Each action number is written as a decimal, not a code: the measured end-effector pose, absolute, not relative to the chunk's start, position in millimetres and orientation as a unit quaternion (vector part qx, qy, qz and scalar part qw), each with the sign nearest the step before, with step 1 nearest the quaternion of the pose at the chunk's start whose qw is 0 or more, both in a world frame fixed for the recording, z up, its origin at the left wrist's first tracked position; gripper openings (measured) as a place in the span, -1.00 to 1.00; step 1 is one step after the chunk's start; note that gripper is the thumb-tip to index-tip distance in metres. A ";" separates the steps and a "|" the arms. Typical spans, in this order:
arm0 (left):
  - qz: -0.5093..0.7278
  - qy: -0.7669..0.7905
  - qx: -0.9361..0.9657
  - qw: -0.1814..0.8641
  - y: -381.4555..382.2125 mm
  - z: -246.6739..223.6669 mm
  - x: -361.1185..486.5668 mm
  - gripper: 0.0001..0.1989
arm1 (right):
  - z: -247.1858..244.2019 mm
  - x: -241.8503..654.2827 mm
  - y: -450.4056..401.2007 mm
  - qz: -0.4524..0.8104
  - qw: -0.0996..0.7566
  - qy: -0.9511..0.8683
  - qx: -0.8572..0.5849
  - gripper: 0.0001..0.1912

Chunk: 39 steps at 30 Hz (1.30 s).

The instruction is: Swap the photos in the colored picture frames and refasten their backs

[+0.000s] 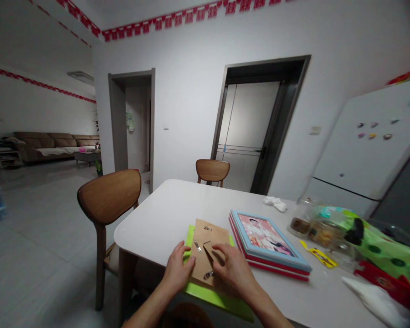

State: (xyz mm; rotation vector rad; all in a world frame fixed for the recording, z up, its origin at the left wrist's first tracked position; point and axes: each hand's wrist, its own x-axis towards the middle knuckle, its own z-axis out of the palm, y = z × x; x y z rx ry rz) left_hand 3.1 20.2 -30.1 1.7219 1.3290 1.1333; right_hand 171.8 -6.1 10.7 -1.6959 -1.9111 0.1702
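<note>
Two hands: my left hand [178, 269] and right hand [234, 269], palms down, fingers apart
Resting on: brown fibreboard frame backing [202, 241], neither hand clamped

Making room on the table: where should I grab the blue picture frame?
Probably the near long edge of the blue picture frame, coming from above on your side with the right hand: it lies flat on a red frame, so pinch its raised rim.
</note>
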 end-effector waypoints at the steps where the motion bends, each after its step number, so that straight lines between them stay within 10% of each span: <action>1: 0.453 0.504 0.648 0.349 20.7 -27.0 4.1 -0.76 | 15.4 169.9 -6.4 0.057 0.297 -0.717 -0.628 -0.63; 11: 0.545 0.510 0.496 0.444 41.6 -26.2 -45.0 -0.87 | 13.7 180.4 -18.9 0.069 0.324 -0.702 -0.631 -0.62; 25: 0.491 0.638 0.526 0.274 75.8 -38.6 -121.4 -0.84 | -18.7 211.8 -14.0 0.057 0.161 -0.628 -0.759 -0.42; 39: 0.384 0.392 0.806 0.221 -30.5 1.7 36.4 -0.45 | 25.1 184.6 -29.8 0.513 0.586 -0.347 -0.522 -0.18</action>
